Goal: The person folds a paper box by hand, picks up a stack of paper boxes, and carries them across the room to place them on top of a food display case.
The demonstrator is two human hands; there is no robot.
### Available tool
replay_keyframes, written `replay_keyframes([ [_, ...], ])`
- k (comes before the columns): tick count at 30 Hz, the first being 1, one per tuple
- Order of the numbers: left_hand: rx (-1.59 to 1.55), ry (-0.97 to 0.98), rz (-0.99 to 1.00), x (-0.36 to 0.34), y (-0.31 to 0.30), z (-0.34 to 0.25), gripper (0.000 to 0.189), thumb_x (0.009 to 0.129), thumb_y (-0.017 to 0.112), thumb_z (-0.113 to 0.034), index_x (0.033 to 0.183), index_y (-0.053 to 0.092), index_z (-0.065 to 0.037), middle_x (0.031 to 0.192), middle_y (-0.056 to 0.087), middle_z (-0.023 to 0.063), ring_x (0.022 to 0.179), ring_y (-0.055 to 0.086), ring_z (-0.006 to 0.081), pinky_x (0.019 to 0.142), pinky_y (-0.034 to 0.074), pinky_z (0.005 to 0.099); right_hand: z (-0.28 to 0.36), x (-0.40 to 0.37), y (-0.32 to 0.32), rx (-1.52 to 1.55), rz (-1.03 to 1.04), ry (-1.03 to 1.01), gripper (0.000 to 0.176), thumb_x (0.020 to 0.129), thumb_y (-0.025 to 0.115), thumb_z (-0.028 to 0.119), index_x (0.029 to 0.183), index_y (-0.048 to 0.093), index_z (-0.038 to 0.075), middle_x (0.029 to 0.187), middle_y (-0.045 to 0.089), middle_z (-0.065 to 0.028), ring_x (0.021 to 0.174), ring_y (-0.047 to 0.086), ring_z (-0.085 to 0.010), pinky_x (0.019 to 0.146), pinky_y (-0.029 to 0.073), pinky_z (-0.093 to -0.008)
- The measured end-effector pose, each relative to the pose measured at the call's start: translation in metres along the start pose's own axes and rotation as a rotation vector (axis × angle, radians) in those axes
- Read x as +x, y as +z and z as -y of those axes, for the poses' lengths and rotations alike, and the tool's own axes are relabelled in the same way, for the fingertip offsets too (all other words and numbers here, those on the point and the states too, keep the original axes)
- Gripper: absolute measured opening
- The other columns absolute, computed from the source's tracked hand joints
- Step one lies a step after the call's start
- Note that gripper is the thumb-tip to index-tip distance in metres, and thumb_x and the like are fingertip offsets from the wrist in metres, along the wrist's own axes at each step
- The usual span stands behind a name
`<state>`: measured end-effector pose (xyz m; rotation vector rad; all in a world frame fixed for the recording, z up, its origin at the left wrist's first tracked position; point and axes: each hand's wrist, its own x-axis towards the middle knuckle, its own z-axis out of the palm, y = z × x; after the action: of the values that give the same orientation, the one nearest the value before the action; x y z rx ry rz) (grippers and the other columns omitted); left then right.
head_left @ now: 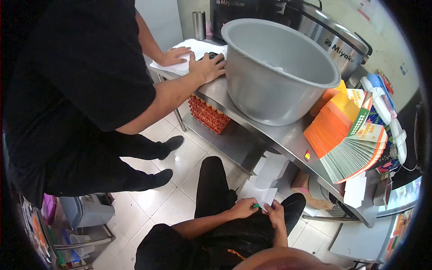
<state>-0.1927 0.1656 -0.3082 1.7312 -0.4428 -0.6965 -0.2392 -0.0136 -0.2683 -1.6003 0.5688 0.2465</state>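
Across your lap in the head view, a white, flat card sheet with cut flaps [268,170] lies opened out between your knees, its far end up against the steel table's lower level. Your left hand [244,208] has its fingers drawn narrow, the tips pinching a small bright-green item [256,205] at the card's near edge; what it is, you cannot tell at this size. Your right hand [274,214] sits just beside it, fingers curled in at the same edge, though whether they grip the card cannot be told. Keeping both hands this close probably steadies the edge, while your thighs seem to serve as a work surface because the steel table [296,145] is so loaded.

On that tabletop stand a large, round grey metal pot [270,96] and, nearer your right side, a fanned stack of orange-and-white printed cards [342,135], likely spread for easy picking. To your left, a standing person in black rests both hands by white paper sheets [191,47].
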Motion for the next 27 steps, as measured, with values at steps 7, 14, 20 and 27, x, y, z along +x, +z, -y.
replay_keyframes([
  [7, -0.852, -0.505, 0.135, 0.019, 0.031, 0.026, 0.027, 0.091, 0.064, -0.021, 0.110, 0.058, -0.003, 0.101, 0.060, 0.0046, 0.089, 0.062, 0.0142, 0.084, 0.053, 0.0282, 0.008, -0.007, -0.008, -0.837, -0.193, -0.505, 0.018, 0.079, 0.070, 0.015, 0.092, 0.070, 0.002, 0.079, 0.065, -0.0200, 0.069, 0.066, -0.0322, 0.061, 0.051, -0.0385],
  [14, -1.078, -0.361, 0.251, 0.038, 0.028, 0.069, 0.032, 0.093, 0.060, -0.018, 0.121, 0.055, -0.003, 0.115, 0.057, 0.0046, 0.106, 0.057, 0.0146, 0.094, 0.049, 0.0267, 0.006, 0.000, 0.011, -0.705, -0.219, -0.435, 0.021, 0.077, 0.073, 0.014, 0.092, 0.070, 0.001, 0.075, 0.068, -0.0185, 0.067, 0.068, -0.0290, 0.063, 0.052, -0.0343],
  [20, -1.133, -0.328, 0.245, 0.039, 0.028, 0.072, 0.035, 0.093, 0.059, -0.011, 0.127, 0.052, -0.001, 0.117, 0.057, 0.0060, 0.109, 0.057, 0.0162, 0.097, 0.048, 0.0272, -0.002, 0.005, 0.014, -0.582, -0.311, -0.422, 0.019, 0.079, 0.072, 0.009, 0.093, 0.070, -0.002, 0.078, 0.070, -0.0163, 0.068, 0.069, -0.0206, 0.064, 0.052, -0.0305],
  [27, -1.171, -0.270, 0.292, 0.040, 0.026, 0.073, 0.034, 0.093, 0.057, -0.004, 0.126, 0.051, 0.000, 0.113, 0.057, 0.0036, 0.105, 0.058, 0.0145, 0.094, 0.050, 0.0267, -0.006, 0.009, 0.011, -0.365, -0.252, -0.318, 0.016, 0.081, 0.069, 0.005, 0.092, 0.069, -0.006, 0.078, 0.071, -0.0109, 0.069, 0.065, -0.0119, 0.065, 0.051, -0.0259],
])
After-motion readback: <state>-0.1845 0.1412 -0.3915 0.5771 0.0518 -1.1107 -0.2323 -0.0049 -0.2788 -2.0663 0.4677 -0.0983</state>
